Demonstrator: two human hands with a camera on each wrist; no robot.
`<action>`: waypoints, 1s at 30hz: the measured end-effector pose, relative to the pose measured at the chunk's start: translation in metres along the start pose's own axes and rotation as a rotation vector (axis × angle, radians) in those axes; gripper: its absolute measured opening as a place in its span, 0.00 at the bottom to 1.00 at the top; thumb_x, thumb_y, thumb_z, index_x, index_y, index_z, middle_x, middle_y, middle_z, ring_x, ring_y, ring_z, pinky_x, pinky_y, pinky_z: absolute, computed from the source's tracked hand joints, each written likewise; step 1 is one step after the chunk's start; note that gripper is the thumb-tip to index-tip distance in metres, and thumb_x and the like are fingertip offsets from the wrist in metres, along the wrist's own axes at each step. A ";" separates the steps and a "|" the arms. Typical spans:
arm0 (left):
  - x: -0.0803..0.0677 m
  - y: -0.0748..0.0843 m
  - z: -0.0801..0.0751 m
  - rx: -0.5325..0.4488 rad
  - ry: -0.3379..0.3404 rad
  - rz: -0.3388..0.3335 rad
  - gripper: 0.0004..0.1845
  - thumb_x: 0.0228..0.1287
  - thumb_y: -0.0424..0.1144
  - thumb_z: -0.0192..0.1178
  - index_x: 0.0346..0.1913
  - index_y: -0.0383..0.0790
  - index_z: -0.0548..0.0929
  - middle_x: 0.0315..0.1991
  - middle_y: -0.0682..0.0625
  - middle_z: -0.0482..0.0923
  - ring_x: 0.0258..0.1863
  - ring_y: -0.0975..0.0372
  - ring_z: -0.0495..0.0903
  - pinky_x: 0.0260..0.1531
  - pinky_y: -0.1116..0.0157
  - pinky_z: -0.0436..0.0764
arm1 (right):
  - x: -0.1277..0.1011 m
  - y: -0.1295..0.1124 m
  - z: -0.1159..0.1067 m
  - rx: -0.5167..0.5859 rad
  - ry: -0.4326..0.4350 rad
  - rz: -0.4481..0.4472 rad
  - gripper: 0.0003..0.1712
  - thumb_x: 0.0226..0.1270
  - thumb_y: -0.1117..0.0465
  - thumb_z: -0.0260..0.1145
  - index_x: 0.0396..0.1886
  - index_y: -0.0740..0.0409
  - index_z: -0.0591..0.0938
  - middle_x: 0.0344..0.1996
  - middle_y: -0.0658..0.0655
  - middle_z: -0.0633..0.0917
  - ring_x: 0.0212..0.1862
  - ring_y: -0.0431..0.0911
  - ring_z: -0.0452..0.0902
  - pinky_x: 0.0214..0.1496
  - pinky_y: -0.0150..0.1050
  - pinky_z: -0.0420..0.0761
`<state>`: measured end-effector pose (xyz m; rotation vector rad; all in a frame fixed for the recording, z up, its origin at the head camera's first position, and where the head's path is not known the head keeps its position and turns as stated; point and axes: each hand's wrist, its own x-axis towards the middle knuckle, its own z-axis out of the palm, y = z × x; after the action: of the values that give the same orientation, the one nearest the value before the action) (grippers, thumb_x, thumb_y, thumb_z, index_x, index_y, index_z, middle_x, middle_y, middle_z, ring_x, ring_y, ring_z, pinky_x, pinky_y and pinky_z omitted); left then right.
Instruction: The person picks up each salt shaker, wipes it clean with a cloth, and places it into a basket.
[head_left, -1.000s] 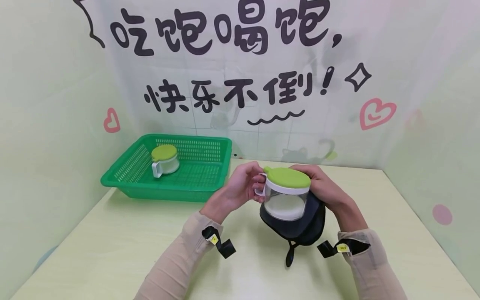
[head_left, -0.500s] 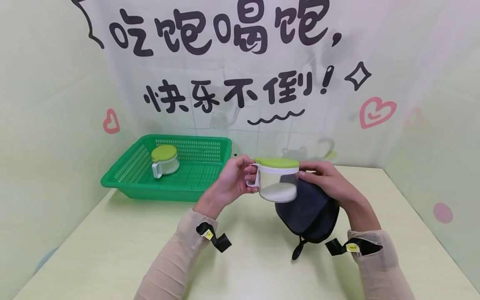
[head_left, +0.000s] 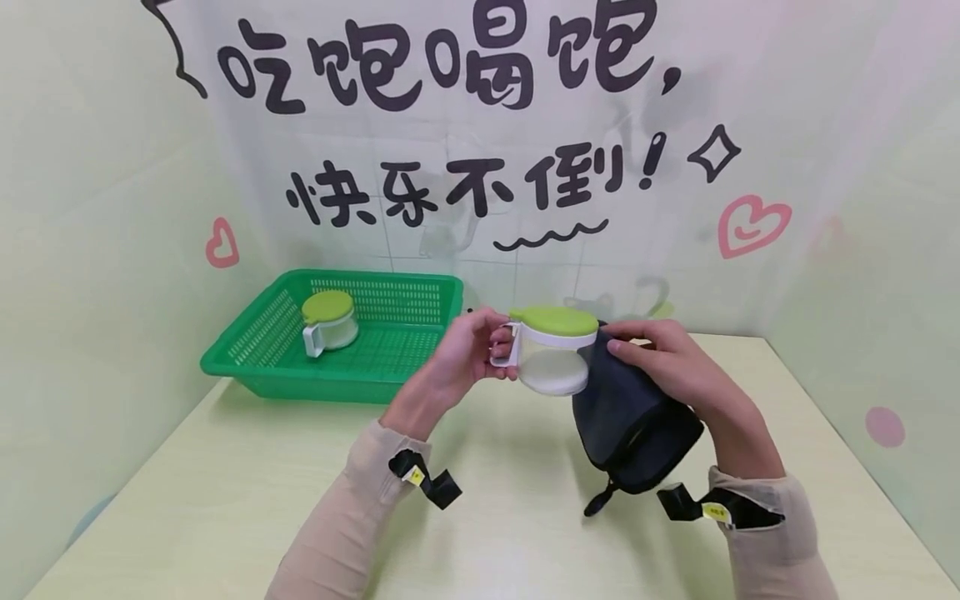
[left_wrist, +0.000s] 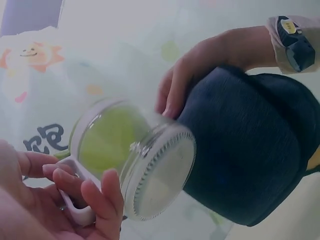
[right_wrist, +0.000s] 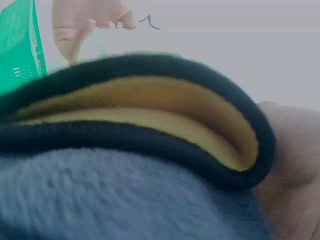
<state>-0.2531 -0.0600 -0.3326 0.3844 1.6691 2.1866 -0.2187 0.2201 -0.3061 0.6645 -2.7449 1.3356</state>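
Note:
My left hand (head_left: 471, 354) holds a clear seasoning jar (head_left: 555, 360) by its white handle, off the table. The jar has a green lid and a whitish base; the left wrist view shows the jar's ridged underside (left_wrist: 165, 175). My right hand (head_left: 686, 367) grips a dark blue pouch (head_left: 622, 404) by its upper edge, just right of the jar. A short pull tab (head_left: 598, 502) hangs from the pouch's lower end. In the right wrist view the pouch's mouth gapes, showing its yellow lining (right_wrist: 150, 95); what lies deeper inside is hidden.
At the back left of the table (head_left: 247, 500) stands a green mesh basket (head_left: 405, 390). A second jar (head_left: 330, 323) with a green lid and white handle sits in it. A printed cloth wall (head_left: 450, 208) closes off the back, with pale walls on both sides.
The jar has risen and shifted left, coming out from in front of the pouch. My right hand has drawn the pouch to the right, and it now hangs more tilted.

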 end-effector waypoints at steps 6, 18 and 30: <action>-0.009 0.004 0.015 0.086 0.090 0.044 0.18 0.75 0.43 0.46 0.25 0.41 0.66 0.22 0.52 0.66 0.22 0.58 0.81 0.31 0.66 0.79 | 0.004 -0.010 0.012 -0.035 0.096 0.067 0.24 0.80 0.60 0.58 0.68 0.67 0.77 0.63 0.68 0.81 0.61 0.59 0.82 0.60 0.43 0.80; -0.016 0.006 0.032 0.161 0.253 0.120 0.19 0.76 0.44 0.48 0.24 0.42 0.68 0.23 0.51 0.70 0.22 0.60 0.83 0.33 0.66 0.81 | -0.004 -0.031 0.022 -0.042 0.155 0.089 0.25 0.77 0.60 0.62 0.69 0.65 0.77 0.63 0.68 0.81 0.33 0.44 0.84 0.34 0.32 0.79; -0.020 0.011 0.029 0.214 0.232 0.104 0.19 0.74 0.45 0.46 0.23 0.42 0.68 0.20 0.53 0.69 0.22 0.60 0.82 0.33 0.65 0.78 | -0.004 -0.028 0.021 -0.054 0.146 0.063 0.23 0.76 0.61 0.62 0.65 0.66 0.79 0.54 0.67 0.84 0.44 0.51 0.88 0.43 0.27 0.79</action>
<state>-0.2244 -0.0467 -0.3142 0.2868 2.0606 2.2025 -0.2008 0.1910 -0.2992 0.4606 -2.6950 1.2618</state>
